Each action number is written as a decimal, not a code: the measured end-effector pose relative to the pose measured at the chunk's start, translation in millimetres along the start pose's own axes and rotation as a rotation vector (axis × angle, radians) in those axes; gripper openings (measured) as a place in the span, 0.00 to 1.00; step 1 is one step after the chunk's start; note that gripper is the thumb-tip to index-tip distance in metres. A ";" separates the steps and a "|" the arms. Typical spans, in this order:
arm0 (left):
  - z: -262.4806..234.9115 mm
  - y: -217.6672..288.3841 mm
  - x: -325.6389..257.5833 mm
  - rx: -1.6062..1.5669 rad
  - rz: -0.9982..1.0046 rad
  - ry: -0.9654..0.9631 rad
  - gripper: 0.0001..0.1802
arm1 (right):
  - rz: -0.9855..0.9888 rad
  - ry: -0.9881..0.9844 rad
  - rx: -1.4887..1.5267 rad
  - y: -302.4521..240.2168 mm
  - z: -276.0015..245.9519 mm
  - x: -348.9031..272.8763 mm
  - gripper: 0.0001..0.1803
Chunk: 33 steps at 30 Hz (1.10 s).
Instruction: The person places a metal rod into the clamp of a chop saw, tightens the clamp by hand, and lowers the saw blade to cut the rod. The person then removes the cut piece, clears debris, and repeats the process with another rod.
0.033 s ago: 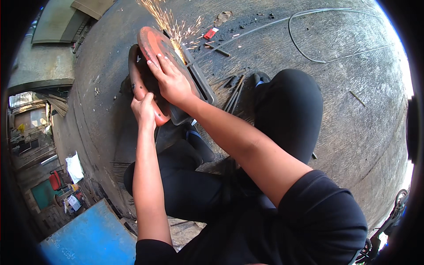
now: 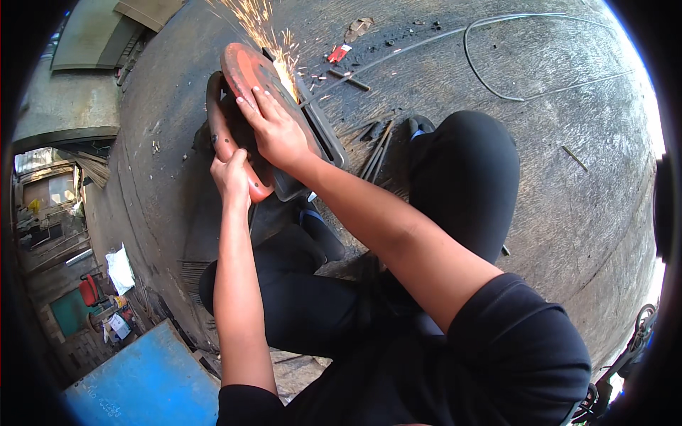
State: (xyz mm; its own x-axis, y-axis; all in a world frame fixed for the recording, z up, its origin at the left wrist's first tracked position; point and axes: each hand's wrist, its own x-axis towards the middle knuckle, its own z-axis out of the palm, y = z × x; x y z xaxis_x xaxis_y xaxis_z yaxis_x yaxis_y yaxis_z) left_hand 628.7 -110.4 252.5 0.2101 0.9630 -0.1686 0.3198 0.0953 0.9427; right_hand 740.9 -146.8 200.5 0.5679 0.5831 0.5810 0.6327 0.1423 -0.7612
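While the left hand (image 2: 231, 177) is grasping the orange handle (image 2: 222, 140) of the cut-off saw (image 2: 304, 122), which is standing on the concrete floor (image 2: 568, 234), the right hand (image 2: 284, 138) is lying flat and unclenched along the saw's guard (image 2: 244, 62). Sparks (image 2: 263, 32) are spraying from the saw's far side, a metal rod (image 2: 408, 50) is running to its right side, and short rods (image 2: 380, 153) are lying just right of it.

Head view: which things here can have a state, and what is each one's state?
Cut-off saw: running, throwing sparks
Left hand: closed around the handle
Right hand: laid on the saw, fingers extended
Wire: curved across the floor
Red packet: on the floor
Right leg: bent
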 end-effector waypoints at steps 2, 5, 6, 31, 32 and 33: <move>-0.4 0.8 -0.3 0.011 -0.012 0.001 0.20 | -0.005 0.009 -0.005 0.6 1.3 0.0 0.32; 0.1 0.2 0.2 0.000 0.006 0.001 0.20 | -0.010 0.016 -0.011 0.6 1.5 0.3 0.31; -0.1 -0.2 0.0 0.001 0.006 0.002 0.20 | -0.010 0.014 -0.012 0.2 1.3 0.5 0.31; -2.4 -5.0 1.9 -0.005 0.017 -0.009 0.23 | -0.006 0.001 0.015 0.0 -1.5 -0.6 0.34; -2.3 -5.0 1.5 -0.015 0.016 -0.015 0.22 | -0.006 0.003 0.017 -0.2 -1.8 -0.8 0.34; -2.3 -4.9 1.3 -0.015 0.016 -0.016 0.22 | -0.006 0.005 0.020 -0.3 -1.8 -0.6 0.34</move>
State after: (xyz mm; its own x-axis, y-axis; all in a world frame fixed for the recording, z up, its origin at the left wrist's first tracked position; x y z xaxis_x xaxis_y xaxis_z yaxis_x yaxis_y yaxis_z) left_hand 625.2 -109.1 248.3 0.2296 0.9604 -0.1577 0.3029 0.0835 0.9494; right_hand 741.3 -148.7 200.9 0.5664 0.5785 0.5869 0.6253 0.1621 -0.7633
